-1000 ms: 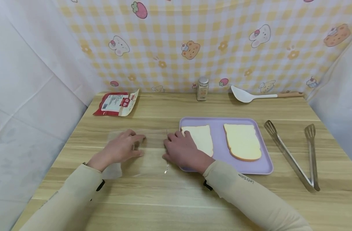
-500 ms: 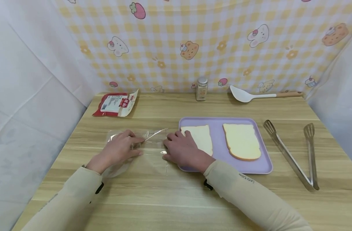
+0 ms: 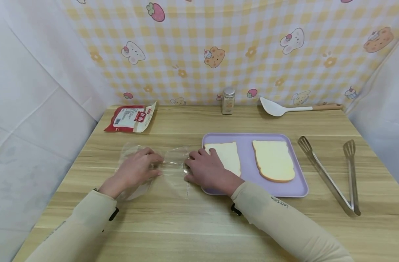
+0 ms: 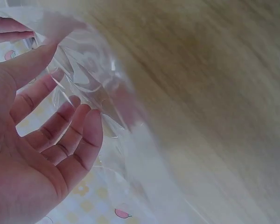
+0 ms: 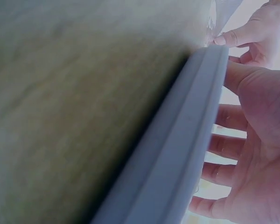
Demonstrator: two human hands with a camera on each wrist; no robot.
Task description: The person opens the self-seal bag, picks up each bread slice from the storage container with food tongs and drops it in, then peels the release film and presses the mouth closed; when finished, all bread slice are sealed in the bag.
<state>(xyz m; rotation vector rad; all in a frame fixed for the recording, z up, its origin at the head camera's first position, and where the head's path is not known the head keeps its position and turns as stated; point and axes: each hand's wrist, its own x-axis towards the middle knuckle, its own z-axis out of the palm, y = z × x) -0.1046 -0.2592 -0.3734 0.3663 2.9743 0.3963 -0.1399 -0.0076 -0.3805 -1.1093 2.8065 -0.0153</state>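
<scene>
"At centre left of the head view: one clear plastic film [image 3: 174,185], creased, on the wood-grain tabletop [image 3: 173,238]. Hands?"

"Two. Left hand [image 3: 138,168]: fingers loosely bent, touching the film; firm pinch or not, cannot tell. Right hand [image 3: 206,168]: at the film's right edge, over the left rim of the lilac tray [image 3: 247,156]; grip, cannot tell."

"Step?"

"Apparently gathering the film. Next move seems to call for a sure pinch; thin film likely slips."

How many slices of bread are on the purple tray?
2: one slice on the left of the tray, partly covered by the right hand; another slice on the right.
</scene>
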